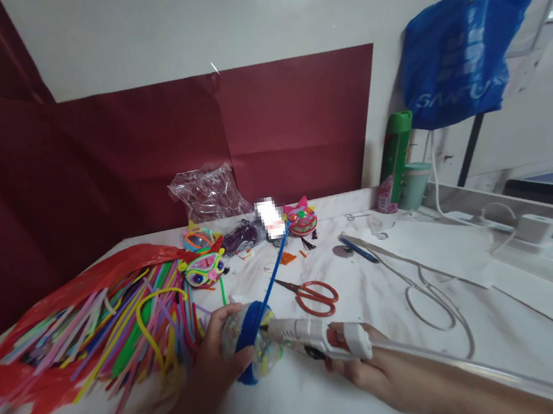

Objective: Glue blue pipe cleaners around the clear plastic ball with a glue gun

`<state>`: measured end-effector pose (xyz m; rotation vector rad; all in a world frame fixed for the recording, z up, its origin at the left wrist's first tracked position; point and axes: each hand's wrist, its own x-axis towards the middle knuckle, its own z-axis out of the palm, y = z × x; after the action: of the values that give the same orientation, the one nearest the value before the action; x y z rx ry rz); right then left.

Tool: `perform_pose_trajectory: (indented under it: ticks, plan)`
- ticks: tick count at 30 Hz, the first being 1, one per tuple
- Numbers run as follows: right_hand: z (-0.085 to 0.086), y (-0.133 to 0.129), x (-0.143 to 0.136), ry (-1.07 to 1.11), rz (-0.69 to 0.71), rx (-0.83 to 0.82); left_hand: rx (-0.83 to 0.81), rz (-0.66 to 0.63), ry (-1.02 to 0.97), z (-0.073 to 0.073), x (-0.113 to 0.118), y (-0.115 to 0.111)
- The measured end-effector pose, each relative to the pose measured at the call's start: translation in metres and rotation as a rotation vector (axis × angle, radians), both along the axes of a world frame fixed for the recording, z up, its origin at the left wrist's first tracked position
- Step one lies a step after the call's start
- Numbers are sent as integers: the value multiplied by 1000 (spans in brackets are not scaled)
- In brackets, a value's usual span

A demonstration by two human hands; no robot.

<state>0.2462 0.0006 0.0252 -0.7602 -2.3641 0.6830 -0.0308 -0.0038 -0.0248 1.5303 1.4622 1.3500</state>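
Clear round plastic piece (pixel 270 354) banded with a blue strip (pixel 247 343), toward the worktop's (pixel 326 412) near edge; left hand's (pixel 219 349) fingers grip it; right hand's (pixel 365 365) fingers grip a white glue gun (pixel 306 332), tip pointing at the strip; beyond, red-handled scissors (pixel 318 298); toward the left edge, colourful fuzzy stems (pixel 114 321) on red plastic (pixel 126 257).
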Motion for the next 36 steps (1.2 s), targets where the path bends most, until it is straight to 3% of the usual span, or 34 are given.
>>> perform_pose_trajectory:
  ticks: [6, 15, 23, 27, 32, 36]
  plan:
    - [-1, 0, 0, 6, 12, 12, 11, -24, -14, 1, 0, -1]
    - [-7, 11, 4, -60, -113, -37, 62, -18, 33, 1, -1, -1]
    - [-2, 6, 4, -18, -77, -19, -44, -17, -62, 1, 0, 0]
    - [-9, 32, 13, -48, -229, 86, -32, -18, -79, 0, 1, -1]
    - [-30, 86, 40, -309, -546, 176, -36, -9, -57, 1, 1, -1]
    - [-43, 107, 54, -490, -608, 222, -25, -32, -64, 1, 0, -1]
